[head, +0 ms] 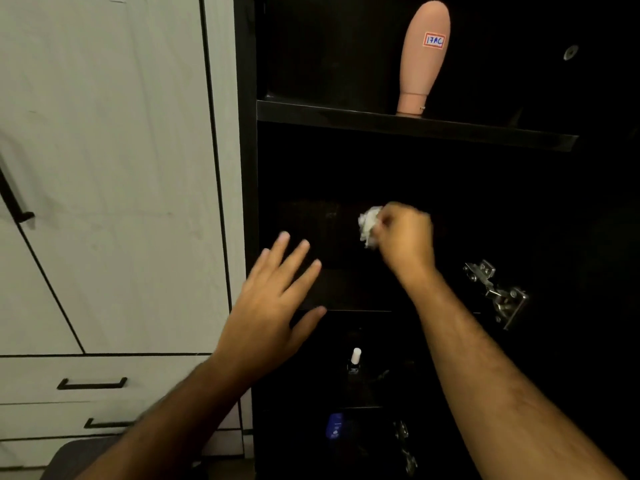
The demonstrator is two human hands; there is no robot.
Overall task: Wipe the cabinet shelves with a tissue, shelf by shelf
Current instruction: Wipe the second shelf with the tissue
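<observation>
A dark open cabinet fills the right half of the head view. My right hand point(403, 237) grips a crumpled white tissue point(370, 226) and holds it down on the middle shelf point(325, 289), deep inside the cabinet. My left hand point(273, 306) hovers with fingers spread and straight near the front left of that same shelf, holding nothing. The upper shelf point(346, 114) runs across above both hands.
A peach-coloured tapered bottle point(424, 57) with a sticker stands upside down on the upper shelf. A metal hinge point(498, 292) sticks out at the right. Below, a small white-capped bottle point(355, 362) and a blue item point(335, 426) sit on lower shelves. White drawers point(93, 382) stand to the left.
</observation>
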